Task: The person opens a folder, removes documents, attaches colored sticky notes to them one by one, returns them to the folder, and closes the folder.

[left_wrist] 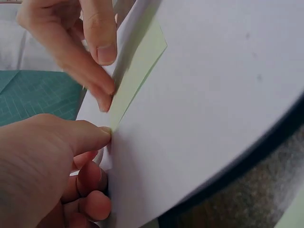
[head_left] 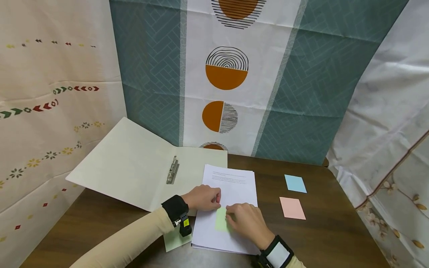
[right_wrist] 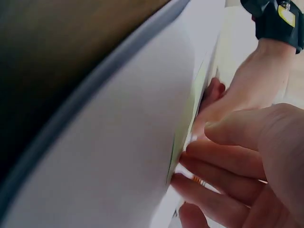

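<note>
A pale green sticky note (head_left: pixel 220 220) lies on a stack of white paper (head_left: pixel 234 190) with a few printed lines at its top. My left hand (head_left: pixel 202 198) is at the note's upper left corner. In the left wrist view its thumb tip pinches that corner of the green note (left_wrist: pixel 137 71), with the other fingers curled beneath. My right hand (head_left: pixel 248 219) is over the note's right side. The right wrist view shows its fingers extended, fingertips (right_wrist: pixel 178 183) touching the note's edge, and the thumb held apart.
An open white binder (head_left: pixel 134 163) with a metal clip (head_left: pixel 172 171) lies at the left, partly under the paper. Another green sheet (head_left: pixel 175 240) shows below my left wrist. Blue (head_left: pixel 295 183) and pink notes (head_left: pixel 292 208) lie on the wooden table (head_left: pixel 325 223) at right.
</note>
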